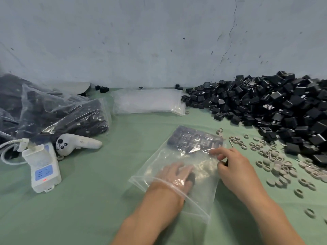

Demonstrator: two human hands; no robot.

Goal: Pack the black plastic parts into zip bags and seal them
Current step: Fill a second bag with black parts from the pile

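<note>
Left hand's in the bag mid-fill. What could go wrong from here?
1. Left hand pushing the black part in could knock the packed rows askew.
2. The zip bag is steadied only by the right hand at its edge; it may slide or bunch.
3. Grey rings lie close by and could get swept in.

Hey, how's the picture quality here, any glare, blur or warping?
Head view: light soft and even, shadows faint; glare streaks on the zip bag veil the left hand gripping a black part inside; grey rings at the right edge are blurred; the wide lens seems to stretch the corners.
</note>
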